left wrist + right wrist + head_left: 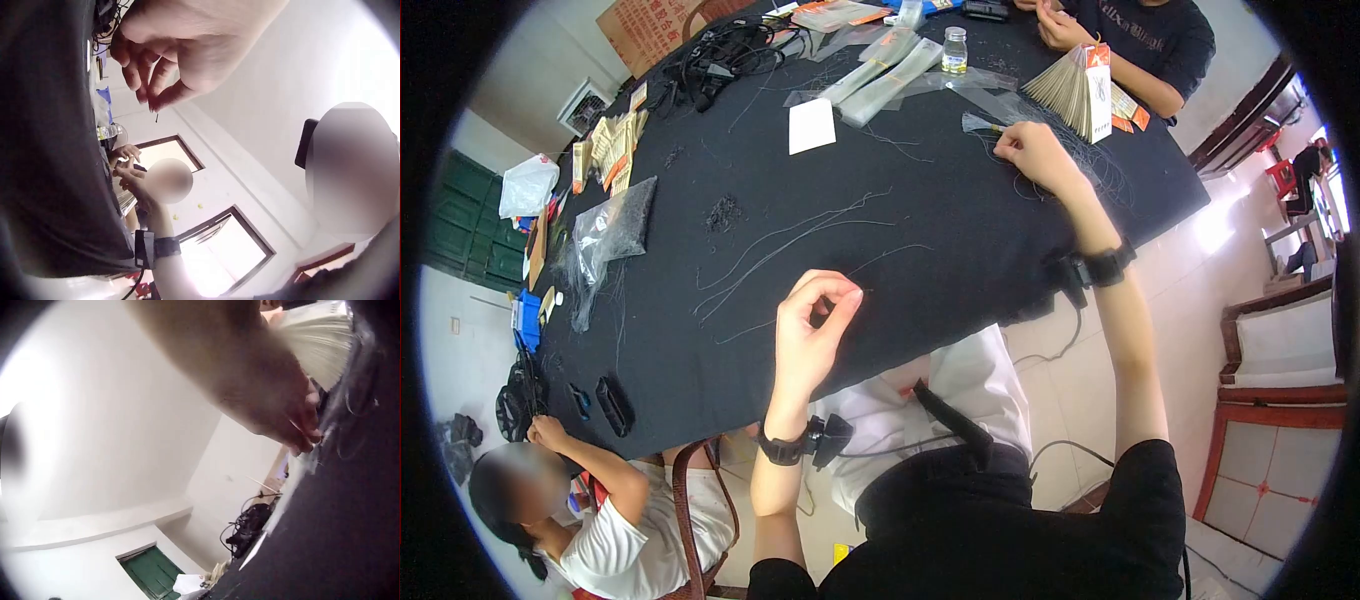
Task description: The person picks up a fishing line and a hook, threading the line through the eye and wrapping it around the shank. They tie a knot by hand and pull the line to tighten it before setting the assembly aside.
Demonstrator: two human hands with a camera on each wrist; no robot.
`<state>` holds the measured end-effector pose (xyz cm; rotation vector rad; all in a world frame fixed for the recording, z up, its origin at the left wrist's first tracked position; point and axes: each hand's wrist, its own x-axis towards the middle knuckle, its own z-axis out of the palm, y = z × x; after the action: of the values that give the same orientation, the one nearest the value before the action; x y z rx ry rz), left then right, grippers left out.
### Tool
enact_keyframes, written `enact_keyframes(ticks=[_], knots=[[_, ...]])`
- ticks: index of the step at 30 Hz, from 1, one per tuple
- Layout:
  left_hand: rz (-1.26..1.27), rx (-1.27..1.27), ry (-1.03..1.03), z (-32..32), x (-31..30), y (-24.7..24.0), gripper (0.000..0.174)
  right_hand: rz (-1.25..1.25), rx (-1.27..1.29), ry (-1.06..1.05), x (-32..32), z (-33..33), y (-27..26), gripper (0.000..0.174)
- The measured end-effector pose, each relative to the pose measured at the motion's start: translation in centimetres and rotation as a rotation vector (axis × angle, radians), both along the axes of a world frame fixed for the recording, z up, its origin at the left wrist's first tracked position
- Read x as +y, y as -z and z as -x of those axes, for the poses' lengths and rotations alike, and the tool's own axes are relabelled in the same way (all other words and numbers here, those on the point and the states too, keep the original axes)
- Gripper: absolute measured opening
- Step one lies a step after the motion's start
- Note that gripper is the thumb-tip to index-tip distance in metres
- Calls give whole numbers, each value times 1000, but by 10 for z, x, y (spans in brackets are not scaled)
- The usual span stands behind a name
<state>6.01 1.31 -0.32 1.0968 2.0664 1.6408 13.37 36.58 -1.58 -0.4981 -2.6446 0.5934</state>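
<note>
My left hand is raised over the near table edge, thumb and fingertips pinched on a tiny thin dark piece, like a small fish hook. Out at the right, my right hand has its fingers bent and fingertips together at a bundle of clear fishing line. In the right wrist view the fingertips are right at the pale end of this bundle. Several loose strands of line lie on the black cloth in front of my left hand. Beyond them is a small heap of dark bits.
A white card, clear plastic sleeves and a small jar lie ahead. Fanned cards stand at right near another person's hands. A plastic bag of dark bits is at left. Another person sits at lower left.
</note>
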Motion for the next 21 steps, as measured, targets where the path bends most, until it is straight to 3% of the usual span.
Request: enact_keyframes(ticks=[10,15,21], knots=[[-73,-18,119,-6,22,-11,3,50,251,-223,-67,-13,-62,19],[-50,123,169,-11,41,-19,6,158,75,-384,-90,-16,-87,18],[-163,-37,263,-19,71,-5,7,255,14,-662,-115,-14,-87,21]])
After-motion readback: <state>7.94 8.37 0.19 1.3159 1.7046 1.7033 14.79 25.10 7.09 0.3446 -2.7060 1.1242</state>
